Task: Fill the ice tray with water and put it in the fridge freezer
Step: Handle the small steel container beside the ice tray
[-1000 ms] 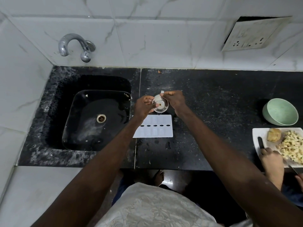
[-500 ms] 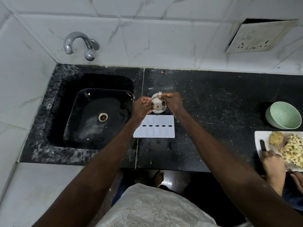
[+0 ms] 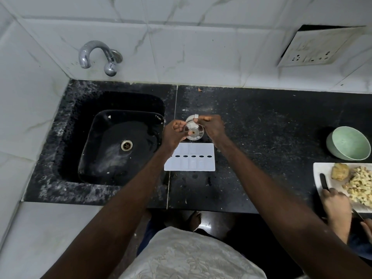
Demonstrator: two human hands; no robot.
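Head view only. Tray (image 3: 190, 165) lies flat on the counter (image 3: 261, 127), just right of the sink (image 3: 120, 146), with a row of dark holes across its middle; can't tell if any cell holds water yet. Both hands are on a small steel cup (image 3: 194, 132) held over the tray's far edge. Left hand (image 3: 173, 134) has its fingers curled, pinching the cup's side; right hand (image 3: 211, 127) is wrapped round the body. Cup is tipped, one round end toward the camera, no stream visible. Risks, my read: with the cup that far back, a pour hits the counter or floods only the far cells. An overfilled shallow tray will slosh on the carry to the freezer. Wet steel could slip from that pinch.
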